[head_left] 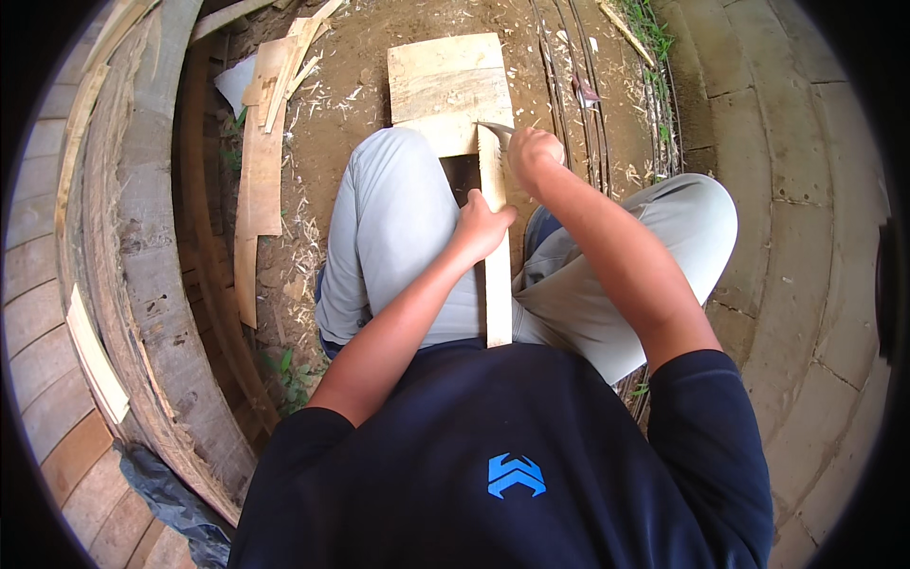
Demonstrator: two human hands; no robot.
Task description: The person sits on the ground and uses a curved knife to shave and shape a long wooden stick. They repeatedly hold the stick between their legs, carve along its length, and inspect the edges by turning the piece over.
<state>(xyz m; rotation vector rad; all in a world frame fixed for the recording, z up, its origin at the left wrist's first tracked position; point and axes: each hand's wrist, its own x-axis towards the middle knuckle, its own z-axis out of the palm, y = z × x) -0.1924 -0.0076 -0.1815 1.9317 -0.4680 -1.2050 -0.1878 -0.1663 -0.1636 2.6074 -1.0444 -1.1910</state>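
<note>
A long, pale wooden strip runs from near my waist, between my legs, to a wooden block on the ground ahead. My left hand is closed around the strip about midway, beside my left knee. My right hand is closed on a knife, its handle mostly hidden in the fist. The thin, dark blade points left across the strip's far end, over the block's near right part. Along its far left edge the strip looks rough and notched.
Flat wooden offcuts lie to the left, beside thick stacked planks. Shavings litter the brown soil. Black plastic sheet lies at the lower left. Paving lies on the right, bordered by grass and long thin dark bars.
</note>
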